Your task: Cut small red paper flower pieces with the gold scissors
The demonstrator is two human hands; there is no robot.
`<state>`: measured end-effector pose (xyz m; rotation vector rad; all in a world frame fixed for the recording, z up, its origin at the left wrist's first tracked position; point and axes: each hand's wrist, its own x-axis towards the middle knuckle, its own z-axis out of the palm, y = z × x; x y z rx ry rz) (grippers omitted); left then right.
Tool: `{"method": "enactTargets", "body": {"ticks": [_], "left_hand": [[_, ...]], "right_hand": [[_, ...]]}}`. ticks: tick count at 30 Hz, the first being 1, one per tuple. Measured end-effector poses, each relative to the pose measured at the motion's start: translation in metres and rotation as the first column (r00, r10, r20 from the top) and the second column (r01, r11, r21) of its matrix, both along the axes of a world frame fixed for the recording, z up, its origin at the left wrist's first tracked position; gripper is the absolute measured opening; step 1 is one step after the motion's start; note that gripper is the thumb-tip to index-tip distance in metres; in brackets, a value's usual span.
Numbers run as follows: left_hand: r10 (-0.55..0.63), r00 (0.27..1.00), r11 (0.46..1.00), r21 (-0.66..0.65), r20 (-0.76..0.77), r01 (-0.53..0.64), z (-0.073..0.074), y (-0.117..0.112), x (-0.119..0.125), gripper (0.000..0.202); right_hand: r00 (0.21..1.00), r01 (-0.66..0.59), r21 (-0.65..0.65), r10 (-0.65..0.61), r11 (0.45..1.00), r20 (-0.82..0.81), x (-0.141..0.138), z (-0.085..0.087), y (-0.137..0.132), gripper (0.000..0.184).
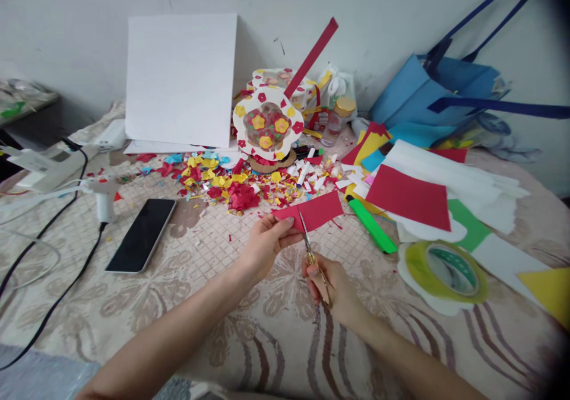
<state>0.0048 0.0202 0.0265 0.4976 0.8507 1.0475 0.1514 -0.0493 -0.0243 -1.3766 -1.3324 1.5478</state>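
Observation:
Between the thumb and fingers of my left hand (271, 240) is the left end of a red paper strip (323, 210). My right hand (332, 284) grips a pair of gold-handled scissors (310, 251). The blades reach up into the paper's lower edge, close to my left fingertips, and a slit shows where they meet it. Just beyond the paper lies a heap of red, yellow, blue and white paper scraps (243, 195). A green box cutter (373, 225) rests to the right of the strip.
A decorated flower-shaped paper piece (267, 124) stands at the back beside a white board (182, 79). On the left are a phone (141, 235) and a corded glue gun (104, 198). Coloured sheets, a tape roll (447, 269) and a blue bag (439, 91) occupy the right.

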Motion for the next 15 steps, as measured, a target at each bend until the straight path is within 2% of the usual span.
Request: {"method": "enactTargets", "body": {"ticks": [4,9,15], "left_hand": [[-0.008,1.000,1.000,0.012,0.010,0.008,0.001,0.000,0.000,0.014],[-0.011,1.000,1.000,0.011,0.013,0.011,0.002,0.000,0.000,0.013],[-0.046,0.999,0.999,-0.010,-0.005,0.046,-0.002,-0.001,0.001,0.013]], "right_hand": [[1.000,0.018,-0.029,-0.019,0.999,-0.025,-0.001,0.000,0.000,0.052],[0.996,0.022,-0.086,-0.030,0.996,-0.087,-0.004,0.008,0.001,0.054],[0.996,-0.003,-0.068,-0.004,0.998,-0.094,-0.003,0.013,0.001,0.055]]}}
